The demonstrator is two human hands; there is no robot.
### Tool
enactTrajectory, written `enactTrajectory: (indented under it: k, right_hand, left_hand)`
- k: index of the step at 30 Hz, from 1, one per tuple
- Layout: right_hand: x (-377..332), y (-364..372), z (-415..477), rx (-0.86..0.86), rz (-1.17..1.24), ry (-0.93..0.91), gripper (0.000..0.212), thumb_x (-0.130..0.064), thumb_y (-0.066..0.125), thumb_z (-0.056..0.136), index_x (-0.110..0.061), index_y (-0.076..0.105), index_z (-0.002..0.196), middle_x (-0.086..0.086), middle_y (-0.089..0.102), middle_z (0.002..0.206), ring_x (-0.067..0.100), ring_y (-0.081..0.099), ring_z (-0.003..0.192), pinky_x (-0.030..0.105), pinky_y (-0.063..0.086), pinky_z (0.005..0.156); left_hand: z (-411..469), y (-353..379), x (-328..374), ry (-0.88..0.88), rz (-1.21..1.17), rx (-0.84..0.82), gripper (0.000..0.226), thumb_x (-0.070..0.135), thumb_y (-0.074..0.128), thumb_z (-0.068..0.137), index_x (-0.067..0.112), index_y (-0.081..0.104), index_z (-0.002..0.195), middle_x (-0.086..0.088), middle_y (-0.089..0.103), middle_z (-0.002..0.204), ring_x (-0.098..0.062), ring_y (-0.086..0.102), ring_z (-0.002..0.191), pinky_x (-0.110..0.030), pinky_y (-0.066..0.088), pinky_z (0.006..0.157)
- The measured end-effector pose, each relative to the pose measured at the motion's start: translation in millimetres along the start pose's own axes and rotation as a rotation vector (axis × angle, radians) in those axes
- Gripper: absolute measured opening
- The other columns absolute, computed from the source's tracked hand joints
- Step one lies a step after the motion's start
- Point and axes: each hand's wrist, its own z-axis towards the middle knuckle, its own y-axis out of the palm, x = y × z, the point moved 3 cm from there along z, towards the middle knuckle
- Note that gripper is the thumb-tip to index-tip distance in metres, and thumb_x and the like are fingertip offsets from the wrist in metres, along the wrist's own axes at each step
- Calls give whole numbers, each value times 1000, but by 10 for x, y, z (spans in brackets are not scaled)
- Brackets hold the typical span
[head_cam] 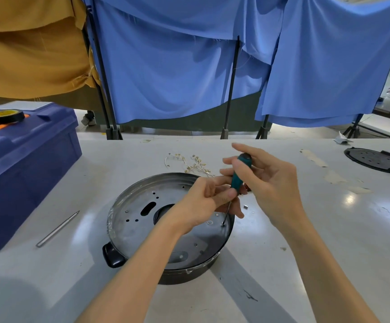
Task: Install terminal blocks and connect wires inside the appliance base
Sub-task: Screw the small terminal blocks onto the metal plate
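- Pinches screwdriver (239, 174) low on handle with left hand (209, 199) (thumb in front).
- Holds handle top with right hand (266, 180), fingers fanned.
- Rests tip on appliance base (131, 206), mid-table (306, 229); wires (196, 164) just behind.

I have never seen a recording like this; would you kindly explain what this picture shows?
This single picture comes from a camera worn on a person's head, looking down at their own bare hands; there is no robot. On the grey table stands a round black appliance base with a silver metal plate. The right hand pinches the top of a teal-handled screwdriver, the left hand holds it lower down, and its tip rests on the plate. Beyond lie thin wires with ring terminals; at left, a blue plastic toolbox and a thin metal rod.
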Motion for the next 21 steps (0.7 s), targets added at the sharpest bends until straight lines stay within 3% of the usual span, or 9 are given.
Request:
enactTrajectory:
  k: [2,4,7,10,14,16,18,20,21]
  right_hand:
    - [-27,40,28,-86,41,6,29,-27,67,85,-16,69,111,1,75,97,18,74,87,36,61,76]
    - [-29,61,28,-59,-22,-16,26,-31,70,80,-17,71,103,4,75,93,21,74,85,39,60,78]
    - [21,47,-50,90,-118,-84,17,-27,75,81,-18,71,95,-1,74,86,15,73,80,32,61,76]
    - [19,15,-167,325,-318,-265,22,-34,74,83,-13,71,89,-9,68,74,10,67,65,19,56,62]
    - [-23,20,-203,486,-478,-341,41,-44,73,78,-3,70,83,-2,63,67,18,62,54,21,53,57]
    - [-38,15,-132,371,-459,-275,38,-45,73,77,-8,69,82,-8,64,69,10,62,58,20,55,62]
    - [-32,35,-33,132,-332,-153,25,-39,71,83,-17,72,96,-14,70,84,7,68,77,24,57,75]
    - [-26,76,11,-73,-134,-52,27,-25,67,90,-23,68,117,-10,73,103,10,71,94,32,58,85]
    - [-14,79,18,-95,-87,-44,26,-21,66,90,-23,68,117,-6,74,103,13,72,95,37,58,85]
  left_hand:
    - [-21,-31,-6,-9,-28,16,20,5,46,100,2,62,111,-11,69,78,-29,71,80,-29,56,81]
    - [-39,-52,-6,-19,-65,25,19,6,48,99,3,63,111,-10,71,80,-29,72,85,-28,56,81]
    - [-46,-56,7,-13,-83,33,24,13,60,93,4,63,115,-16,74,87,-30,72,88,-27,55,82]
    - [-5,-5,-9,4,-37,25,24,6,59,93,1,63,117,-27,70,91,-29,72,85,-28,56,83]
    - [34,51,-44,-12,-4,2,24,-1,48,98,-1,65,115,-31,68,95,-29,72,86,-29,56,86]
    - [13,13,-51,-21,-31,11,24,0,46,99,0,67,111,-26,71,93,-31,72,89,-30,55,87]
    - [-16,-26,-55,-20,-60,16,24,3,45,100,1,68,109,-21,73,90,-33,72,91,-33,55,88]
    - [-27,-58,-63,-33,-92,32,25,4,44,101,-1,66,110,-22,72,96,-33,71,94,-33,56,87]
    - [-25,-70,-63,-38,-107,43,24,4,45,100,0,66,111,-22,72,98,-32,71,94,-32,56,86]
